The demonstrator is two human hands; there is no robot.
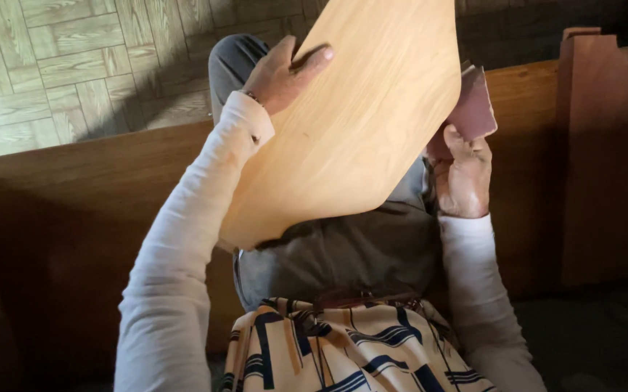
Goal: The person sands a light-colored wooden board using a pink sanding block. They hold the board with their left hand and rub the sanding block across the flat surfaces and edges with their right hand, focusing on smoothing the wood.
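Note:
A light wooden board (357, 116) with a rounded corner is held tilted in front of me, resting on my lap. My left hand (281, 72) grips its upper left edge, fingers laid over the face. My right hand (462, 174) is at the board's right edge and holds a reddish-brown sheet of sandpaper (473, 109) against that edge. Both arms are in white sleeves. The board hides most of my grey trousers (343, 254).
A dark brown wooden panel (60, 218) runs across in front of me, with a taller upright wooden piece (604, 145) at the right. Beyond lies parquet-patterned flooring (52, 65). A cream, tan and navy patterned cloth (350, 348) covers my lap near the bottom.

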